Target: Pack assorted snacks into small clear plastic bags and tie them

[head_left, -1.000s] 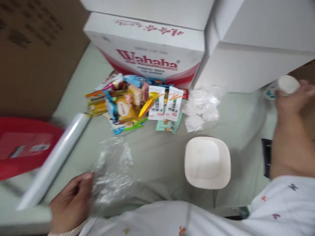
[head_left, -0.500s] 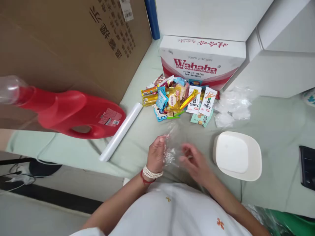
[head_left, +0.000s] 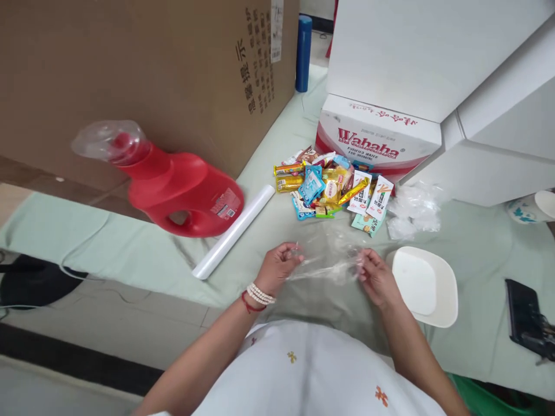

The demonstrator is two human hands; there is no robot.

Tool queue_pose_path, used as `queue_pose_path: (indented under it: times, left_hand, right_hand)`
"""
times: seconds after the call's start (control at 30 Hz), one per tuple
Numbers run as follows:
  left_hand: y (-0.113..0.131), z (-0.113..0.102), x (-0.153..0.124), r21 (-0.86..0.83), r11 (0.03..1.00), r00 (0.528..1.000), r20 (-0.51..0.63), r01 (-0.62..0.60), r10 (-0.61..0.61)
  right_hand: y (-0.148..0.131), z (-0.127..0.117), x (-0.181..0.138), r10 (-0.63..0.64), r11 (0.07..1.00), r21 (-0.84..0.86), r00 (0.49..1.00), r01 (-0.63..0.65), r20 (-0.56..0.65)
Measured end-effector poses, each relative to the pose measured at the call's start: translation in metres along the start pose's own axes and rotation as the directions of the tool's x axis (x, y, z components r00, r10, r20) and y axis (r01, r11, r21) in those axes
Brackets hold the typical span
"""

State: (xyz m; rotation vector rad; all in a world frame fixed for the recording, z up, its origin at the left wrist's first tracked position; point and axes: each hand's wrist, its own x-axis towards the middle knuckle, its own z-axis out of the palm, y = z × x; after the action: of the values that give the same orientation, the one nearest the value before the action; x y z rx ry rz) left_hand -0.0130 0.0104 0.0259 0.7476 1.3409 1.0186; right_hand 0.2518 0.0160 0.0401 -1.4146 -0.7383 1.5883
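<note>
My left hand [head_left: 277, 269] and my right hand [head_left: 376, 276] each pinch an end of a clear plastic film sheet [head_left: 326, 257], stretched between them just above the pale green cloth. My left wrist wears a bead bracelet and a red string. Beyond the sheet lies a pile of coloured snack packets [head_left: 333, 187]. A white square plate [head_left: 424, 285] sits right beside my right hand. A roll of cling film [head_left: 236, 230] lies to the left of my left hand.
A red detergent jug [head_left: 182, 186] lies on its side by a big brown cardboard box [head_left: 130, 75]. A Wahaha carton [head_left: 378, 141] and white boxes [head_left: 433, 52] stand behind the snacks. Crumpled clear bags [head_left: 411, 208], a cup [head_left: 531, 208] and a black device [head_left: 525, 318] are at right.
My right hand left the cup at far right and came to the film. Both hands have pulled the sheet apart and stretched it. The view swung left and up.
</note>
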Motion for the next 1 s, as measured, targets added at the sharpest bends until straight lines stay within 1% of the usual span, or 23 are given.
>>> queue_pose_path:
  times: [0.1,0.17,0.2,0.23,0.27,0.3,0.33,0.37,0.4,0.43,0.47,0.5,0.53,0.6,0.67,0.7,0.8,0.83,0.87,0.9,0.93,0.97,1.0]
  left_hand:
    - [-0.002,-0.023,0.009,0.198,0.976,0.983,-0.135,-0.092,0.121]
    - [-0.006,-0.033,0.011,0.387,0.914,0.959,-0.19,-0.124,0.21]
    - [-0.008,-0.034,0.01,0.487,0.862,0.937,-0.214,-0.143,0.276]
    - [-0.011,-0.034,0.008,0.585,0.793,0.898,-0.238,-0.171,0.37]
    - [-0.013,-0.032,0.005,0.68,0.703,0.832,-0.254,-0.208,0.492]
    - [-0.015,-0.029,0.001,0.768,0.589,0.742,-0.238,-0.251,0.627]
    - [-0.016,-0.024,-0.003,0.842,0.447,0.642,-0.167,-0.302,0.748]
    - [-0.017,-0.019,-0.007,0.886,0.288,0.556,-0.043,-0.362,0.83]
    - [-0.017,-0.015,-0.009,0.892,0.135,0.504,0.115,-0.431,0.856]
    - [-0.016,-0.011,-0.01,0.861,0.012,0.489,0.277,-0.508,0.827]
    - [-0.015,-0.008,-0.01,0.808,-0.065,0.501,0.424,-0.586,0.754]
    - [-0.013,-0.007,-0.008,0.757,-0.091,0.531,0.534,-0.648,0.658]
    - [-0.012,-0.008,-0.004,0.731,-0.08,0.577,0.596,-0.678,0.559]
    - [-0.008,-0.016,0.005,0.747,-0.028,0.68,0.62,-0.664,0.392]
    - [-0.007,-0.03,0.012,0.779,-0.006,0.745,0.603,-0.628,0.285]
    - [-0.007,-0.038,0.015,0.786,-0.005,0.761,0.6,-0.618,0.247]
    - [-0.01,-0.053,0.014,0.777,-0.01,0.764,0.621,-0.63,0.175]
    - [-0.011,-0.053,0.012,0.768,-0.009,0.758,0.633,-0.64,0.157]
    - [-0.013,-0.051,0.009,0.758,-0.006,0.75,0.647,-0.652,0.137]
    - [-0.014,-0.046,0.005,0.746,0.001,0.741,0.662,-0.666,0.115]
    - [-0.016,-0.039,0.002,0.732,0.01,0.729,0.678,-0.682,0.094]
    - [-0.017,-0.031,-0.002,0.716,0.02,0.715,0.695,-0.698,0.075]
    - [-0.019,-0.023,-0.005,0.701,0.029,0.702,0.71,-0.712,0.061]
  right_hand:
    - [0.002,-0.023,-0.004,0.005,0.981,-0.195,1.0,-0.006,-0.007]
    - [0.006,-0.034,-0.013,-0.008,0.932,-0.362,1.0,-0.002,-0.028]
    - [0.007,-0.037,-0.019,-0.059,0.895,-0.446,0.995,0.016,-0.081]
    - [0.008,-0.037,-0.026,-0.15,0.846,-0.531,0.977,0.047,-0.152]
    - [0.007,-0.034,-0.033,-0.273,0.782,-0.617,0.94,0.092,-0.206]
    - [0.006,-0.028,-0.041,-0.402,0.7,-0.698,0.892,0.153,-0.207]
    - [0.005,-0.02,-0.047,-0.509,0.602,-0.763,0.849,0.236,-0.139]
    - [0.004,-0.01,-0.051,-0.569,0.498,-0.798,0.822,0.339,-0.006]
    - [0.003,0.001,-0.053,-0.569,0.396,-0.8,0.804,0.451,0.171]
    - [0.003,0.011,-0.052,-0.512,0.308,-0.777,0.784,0.549,0.351]
    - [0.003,0.019,-0.048,-0.419,0.238,-0.751,0.762,0.617,0.494]
    - [0.005,0.024,-0.043,-0.318,0.183,-0.737,0.749,0.65,0.581]
    - [0.007,0.024,-0.037,-0.233,0.144,-0.74,0.749,0.658,0.621]
    - [0.01,0.011,-0.029,-0.152,0.131,-0.772,0.782,0.622,0.605]
    - [0.009,-0.018,-0.032,-0.145,0.214,-0.808,0.836,0.549,0.53]
    - [0.006,-0.035,-0.038,-0.137,0.279,-0.818,0.864,0.503,0.485]
    - [-0.018,-0.077,-0.059,-0.024,0.492,-0.81,0.935,0.319,0.353]
    - [-0.029,-0.084,-0.06,-0.008,0.542,-0.8,0.954,0.255,0.299]
    - [-0.042,-0.086,-0.056,-0.029,0.568,-0.796,0.971,0.21,0.236]
    - [-0.055,-0.083,-0.046,-0.086,0.569,-0.802,0.984,0.179,0.158]
    - [-0.068,-0.077,-0.029,-0.177,0.538,-0.828,0.982,0.158,0.073]
    - [-0.08,-0.067,-0.007,-0.251,0.473,-0.87,0.968,0.141,0.02]
    - [-0.09,-0.055,0.019,-0.284,0.419,-0.904,0.958,0.081,-0.046]
